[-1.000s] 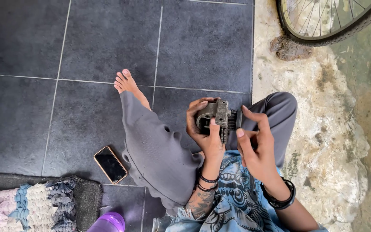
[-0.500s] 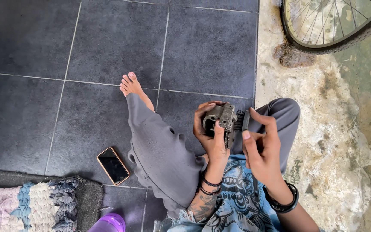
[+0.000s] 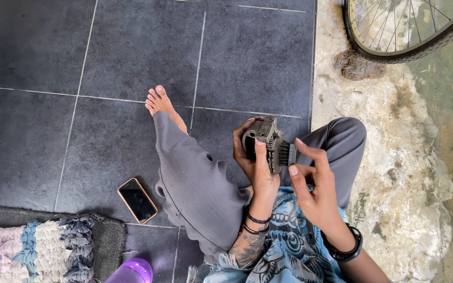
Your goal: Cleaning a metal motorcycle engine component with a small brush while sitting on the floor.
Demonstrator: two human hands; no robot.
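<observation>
Our left hand (image 3: 255,162) grips a grey finned metal part (image 3: 265,140), fingers wrapped around it above our lap. Our right hand (image 3: 313,183) pinches a small black brush (image 3: 285,153) against the fins, just beside the left fingertips. Phone (image 3: 138,199) lies well apart on the tiled floor (image 3: 79,63).

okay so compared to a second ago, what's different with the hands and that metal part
Little has changed. The left hand keeps its grip on the grey finned metal part, thumb across its round opening. The right hand stays at the fins, fingers shifted only slightly. Both sit a little lower and further right in the view, as does everything else, so the camera moved. The phone stays on the tiled floor.
</observation>
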